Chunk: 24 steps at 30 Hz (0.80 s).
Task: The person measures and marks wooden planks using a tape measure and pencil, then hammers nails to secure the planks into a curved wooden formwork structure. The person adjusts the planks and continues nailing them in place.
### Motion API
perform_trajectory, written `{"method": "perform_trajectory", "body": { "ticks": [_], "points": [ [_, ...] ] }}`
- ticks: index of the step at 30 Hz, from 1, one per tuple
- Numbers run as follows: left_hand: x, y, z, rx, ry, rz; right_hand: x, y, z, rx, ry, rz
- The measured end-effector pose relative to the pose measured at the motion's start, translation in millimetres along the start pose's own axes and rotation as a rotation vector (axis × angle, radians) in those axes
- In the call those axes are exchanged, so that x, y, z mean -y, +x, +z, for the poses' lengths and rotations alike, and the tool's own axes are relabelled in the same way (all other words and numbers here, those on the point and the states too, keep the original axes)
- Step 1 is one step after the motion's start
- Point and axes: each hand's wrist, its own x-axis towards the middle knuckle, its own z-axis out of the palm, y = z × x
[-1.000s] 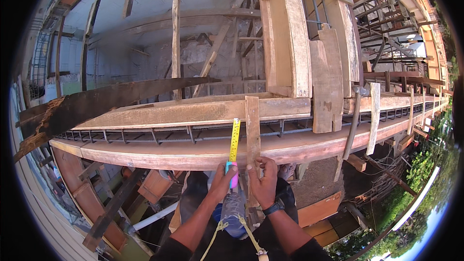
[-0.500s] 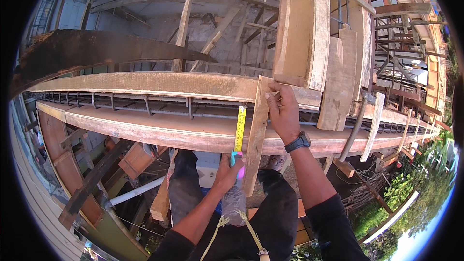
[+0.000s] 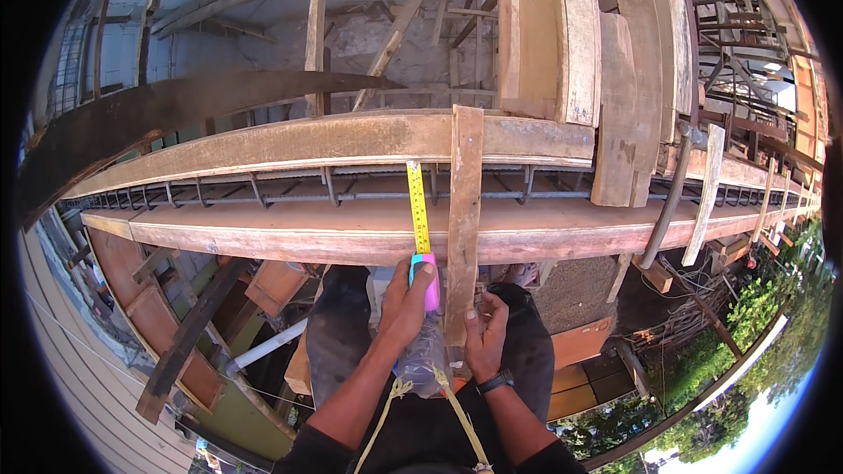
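My left hand (image 3: 404, 307) is closed around a pink and light-blue tape measure (image 3: 430, 286). Its yellow blade (image 3: 417, 211) reaches across the wooden beam form to the far board (image 3: 351, 142). Just right of the blade, a wooden slat (image 3: 464, 202) lies across both form boards, its lower end sticking out toward me. Beside that end is my right hand (image 3: 486, 338), fingers curled in and thumb at the slat's edge; what they may hold is hidden. A clear plastic container (image 3: 423, 351) hangs on cords between my forearms.
Steel rebar (image 3: 378, 196) with stirrups runs along inside the form, above the near board (image 3: 351, 244). A taller plywood form (image 3: 536, 44) joins at the far side. More slats (image 3: 704, 197) cross the form at the right. A dark plank (image 3: 176, 110) slants at far left.
My right hand has let go of the slat's far end and come down to its near end. The left hand still holds the tape measure; the whole view has shifted.
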Motion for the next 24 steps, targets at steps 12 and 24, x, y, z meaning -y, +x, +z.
{"method": "perform_trajectory", "body": {
  "ticks": [12,24],
  "points": [
    [12,7,15,-0.004,0.033,0.077,72,30,16,-0.074,0.047,-0.169],
    [21,6,23,-0.052,-0.039,0.135,118,131,-6,0.104,-0.003,-0.296]
  ]
}}
